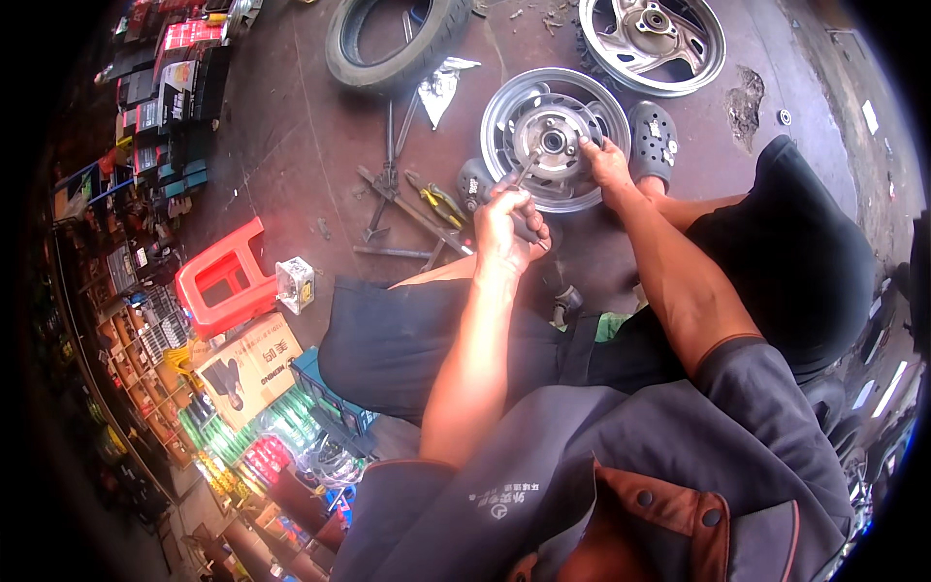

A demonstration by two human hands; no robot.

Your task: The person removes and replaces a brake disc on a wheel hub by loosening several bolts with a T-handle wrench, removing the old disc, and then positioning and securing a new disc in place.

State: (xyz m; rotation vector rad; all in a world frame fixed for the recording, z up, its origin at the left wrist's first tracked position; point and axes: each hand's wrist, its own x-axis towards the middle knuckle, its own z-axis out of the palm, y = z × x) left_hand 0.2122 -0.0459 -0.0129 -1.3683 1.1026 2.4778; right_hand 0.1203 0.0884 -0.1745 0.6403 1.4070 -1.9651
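A bare silver wheel rim [495, 102] lies on the floor between my feet, with a slotted brake disc [562, 105] around its hub. My left hand [511, 228] is closed around a thin metal rod-shaped tool [529, 170]. The tool's tip points at the disc's lower left, near the bolts; whether it touches one I cannot tell. Closed at the disc's right edge, my right hand [606, 167] has its thumb on top, while the other fingers are partly hidden.
Grey clogs [654, 145] flank the rim. Beyond lie a tyre [349, 48] and another wheel [713, 48]. Yellow-handled pliers [438, 202] rest by a metal stand [386, 184]. Leftward are a red plastic stool [194, 276], a small white box [295, 284], a carton [249, 369] and stocked shelves.
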